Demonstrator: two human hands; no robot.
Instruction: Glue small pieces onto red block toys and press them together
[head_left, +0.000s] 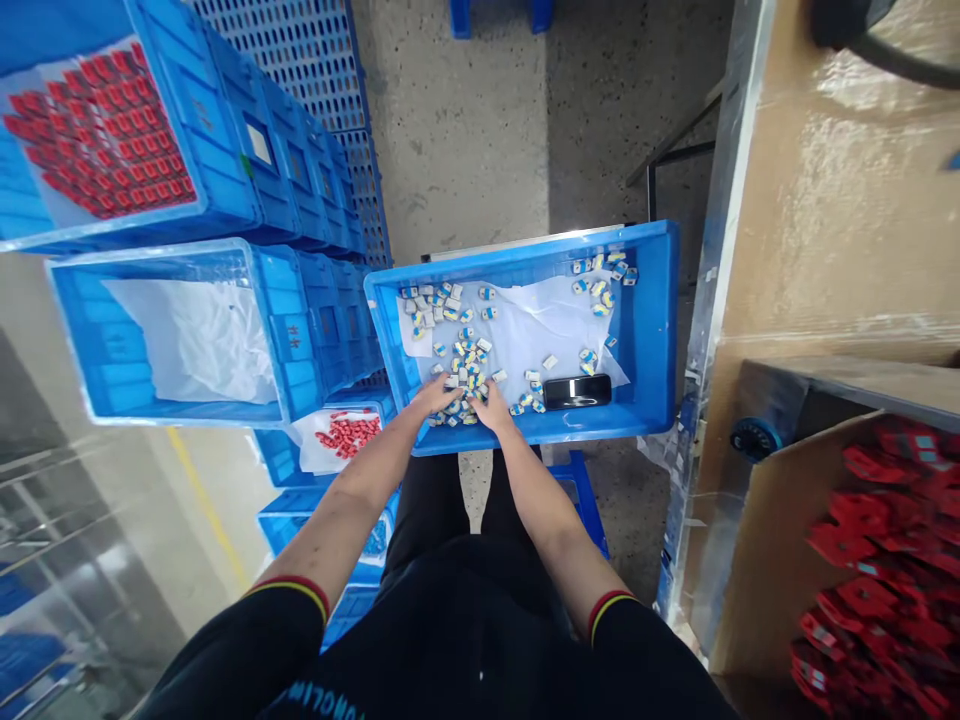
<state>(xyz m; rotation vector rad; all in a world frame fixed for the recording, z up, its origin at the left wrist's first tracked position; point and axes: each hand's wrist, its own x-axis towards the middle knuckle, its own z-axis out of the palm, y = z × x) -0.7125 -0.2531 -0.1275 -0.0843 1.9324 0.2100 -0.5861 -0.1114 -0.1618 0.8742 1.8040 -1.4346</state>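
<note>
A long blue bin [652,330] holds several small white, blue and yellow parts [469,365] on white sheets [540,315]. My left hand [435,395] reaches over the bin's near wall and touches the left side of a pile of these parts. On the pile's right side is my right hand [491,405], its fingers against the parts. The two hands are a short way apart, and the fingertips are too small to tell what they hold. A black phone [577,392] lies in the bin, right of my right hand.
Stacked blue crates stand at left, one with red parts [112,130], another lined with a white sheet [202,335]. Below them is a smaller crate of red pieces [349,435]. At right are a tan worktop [855,200] and a box of red parts [885,560].
</note>
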